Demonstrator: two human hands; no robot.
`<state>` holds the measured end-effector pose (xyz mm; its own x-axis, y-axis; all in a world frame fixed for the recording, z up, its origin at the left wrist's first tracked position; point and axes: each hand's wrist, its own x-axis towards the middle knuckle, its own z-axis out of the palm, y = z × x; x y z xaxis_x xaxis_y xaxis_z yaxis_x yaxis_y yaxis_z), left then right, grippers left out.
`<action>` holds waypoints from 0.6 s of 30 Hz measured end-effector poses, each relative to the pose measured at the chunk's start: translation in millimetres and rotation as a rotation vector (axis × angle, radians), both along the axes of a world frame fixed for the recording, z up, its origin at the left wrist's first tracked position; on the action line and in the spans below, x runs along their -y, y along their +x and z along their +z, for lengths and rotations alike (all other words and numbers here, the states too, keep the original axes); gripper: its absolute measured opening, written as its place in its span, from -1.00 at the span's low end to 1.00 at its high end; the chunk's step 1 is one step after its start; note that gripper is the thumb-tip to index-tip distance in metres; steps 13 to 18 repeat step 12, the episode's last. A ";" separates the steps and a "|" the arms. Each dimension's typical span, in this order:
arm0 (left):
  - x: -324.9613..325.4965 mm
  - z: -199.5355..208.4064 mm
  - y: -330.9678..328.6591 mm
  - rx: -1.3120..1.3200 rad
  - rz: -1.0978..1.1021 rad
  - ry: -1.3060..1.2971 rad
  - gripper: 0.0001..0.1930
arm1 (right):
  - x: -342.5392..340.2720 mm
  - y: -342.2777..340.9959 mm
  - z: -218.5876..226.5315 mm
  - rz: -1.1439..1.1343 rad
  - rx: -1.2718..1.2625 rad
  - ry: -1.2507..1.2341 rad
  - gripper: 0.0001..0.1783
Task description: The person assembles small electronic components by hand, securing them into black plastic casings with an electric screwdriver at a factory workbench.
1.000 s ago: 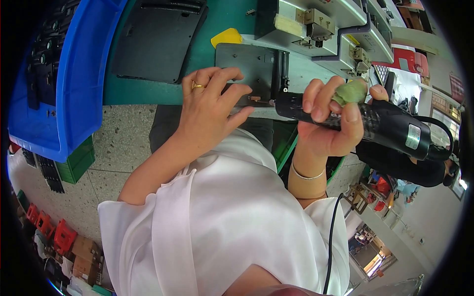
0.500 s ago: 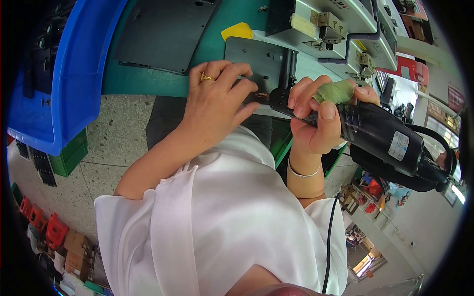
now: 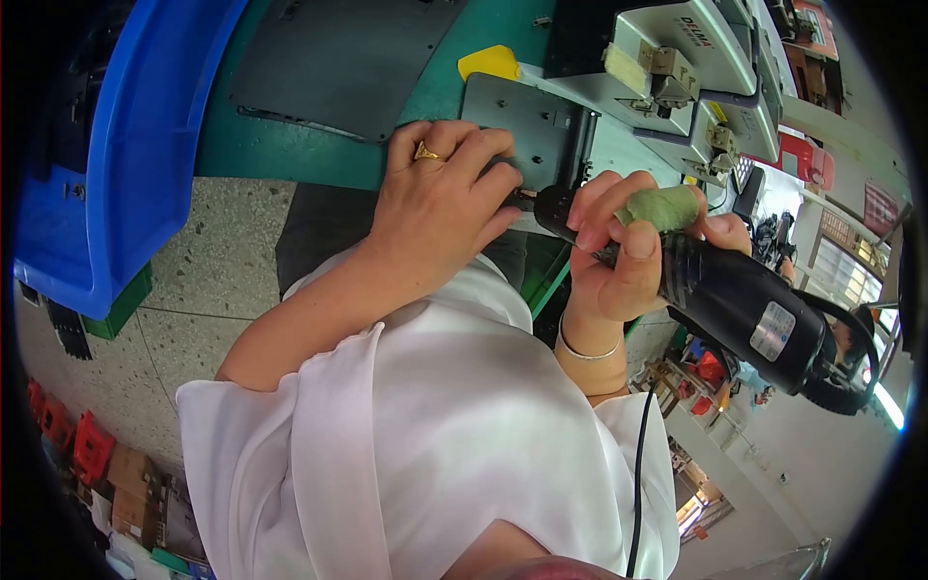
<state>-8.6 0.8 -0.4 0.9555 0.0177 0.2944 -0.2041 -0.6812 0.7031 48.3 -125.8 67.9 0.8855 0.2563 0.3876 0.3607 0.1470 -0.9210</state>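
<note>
My right hand (image 3: 614, 266) grips a black electric screwdriver (image 3: 725, 295), which lies nearly sideways with its bit pointing left. A green wrap (image 3: 662, 208) sits between the fingers and the tool; whether it goes round a finger or the body, I cannot tell. My left hand (image 3: 440, 213), with a gold ring, bends over the near edge of a small dark metal plate (image 3: 527, 116). Its thumb and fingertips close in around the bit's tip. Whatever they pinch there is hidden.
A larger dark panel (image 3: 338, 58) lies on the green bench mat (image 3: 290, 155), left of the plate. Beyond the plate is a yellow piece (image 3: 490, 63). Grey-white machines (image 3: 691, 58) stand at the back right. A blue bin (image 3: 145, 155) borders the left.
The screwdriver's rear end has dipped lower, and my right hand has shifted slightly down. My left hand has moved a little right. The whole view has shifted slightly.
</note>
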 end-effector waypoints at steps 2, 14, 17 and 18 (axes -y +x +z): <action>-1.7 -1.3 1.3 -0.001 -0.003 0.003 -0.69 | -5.7 -1.1 -2.5 -0.052 0.037 0.093 -0.42; 2.1 11.1 5.0 0.008 -0.064 -0.009 -0.52 | 4.3 0.0 -12.0 0.043 0.266 -0.008 -0.57; 2.1 11.1 5.0 0.008 -0.064 -0.009 -0.52 | 4.3 0.0 -12.0 0.043 0.266 -0.008 -0.57; 2.1 11.1 5.0 0.008 -0.064 -0.009 -0.52 | 4.3 0.0 -12.0 0.043 0.266 -0.008 -0.57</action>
